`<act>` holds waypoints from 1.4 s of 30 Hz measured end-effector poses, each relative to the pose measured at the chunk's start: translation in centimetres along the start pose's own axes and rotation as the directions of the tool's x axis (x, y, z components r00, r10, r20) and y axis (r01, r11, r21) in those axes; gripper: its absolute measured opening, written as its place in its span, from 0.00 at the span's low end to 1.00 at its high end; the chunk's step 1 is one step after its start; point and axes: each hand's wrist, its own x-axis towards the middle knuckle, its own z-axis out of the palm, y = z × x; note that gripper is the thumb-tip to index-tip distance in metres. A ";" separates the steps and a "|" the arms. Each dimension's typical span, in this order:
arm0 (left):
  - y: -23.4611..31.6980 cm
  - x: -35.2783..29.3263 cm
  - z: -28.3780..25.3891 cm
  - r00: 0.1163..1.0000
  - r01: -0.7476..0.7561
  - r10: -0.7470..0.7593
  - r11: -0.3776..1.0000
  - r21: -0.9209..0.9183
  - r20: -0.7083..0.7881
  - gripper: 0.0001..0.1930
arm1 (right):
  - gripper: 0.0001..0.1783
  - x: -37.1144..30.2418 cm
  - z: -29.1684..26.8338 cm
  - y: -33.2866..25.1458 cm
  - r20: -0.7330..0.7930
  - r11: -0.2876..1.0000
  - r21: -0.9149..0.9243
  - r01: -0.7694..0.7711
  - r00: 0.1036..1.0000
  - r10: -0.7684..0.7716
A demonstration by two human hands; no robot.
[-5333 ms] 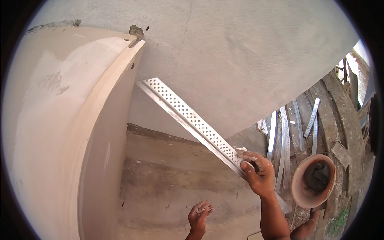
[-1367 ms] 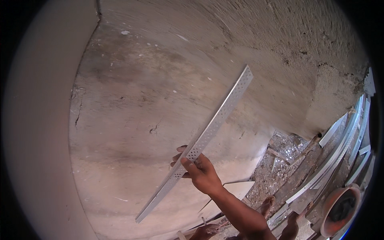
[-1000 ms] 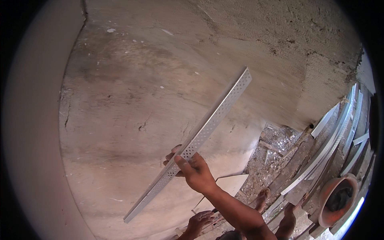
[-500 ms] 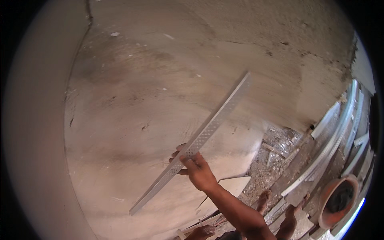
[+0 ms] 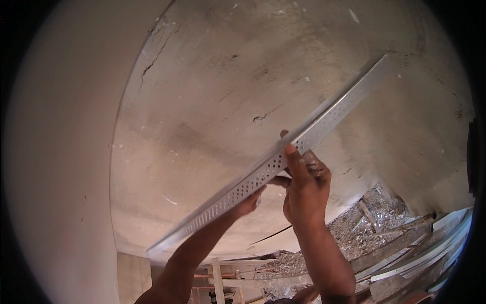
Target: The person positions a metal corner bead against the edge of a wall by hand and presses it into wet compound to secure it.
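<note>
A long, perforated metal angle profile (image 5: 268,169) slants from the lower left to the upper right in front of a plastered wall. My right hand (image 5: 308,187) grips it a little right of its middle, thumb on the near face and a fingertip showing past the far edge. My left hand (image 5: 248,203) is at the profile's lower edge, left of my right hand. The profile hides most of its fingers, so whether they are closed on it does not show.
Cracks and scuffs mark the beige wall (image 5: 202,137), which meets a smooth wall (image 5: 61,152) on the left. Rubble (image 5: 349,228) lies at its foot. Long metal strips (image 5: 410,263) and boards are at lower right, and an upright wooden piece (image 5: 217,281) stands at the bottom.
The profile has shifted up and right in view, held in my right hand. My left hand has risen from the bottom edge to the profile. The view has shifted, and the orange bucket has mostly left it.
</note>
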 end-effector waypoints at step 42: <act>-10.6 14.1 -10.5 0.887 -0.438 0.304 0.795 0.420 0.348 0.32 | 0.19 17.2 28.1 1.2 0.195 0.802 -0.066 0.593 0.796 -0.573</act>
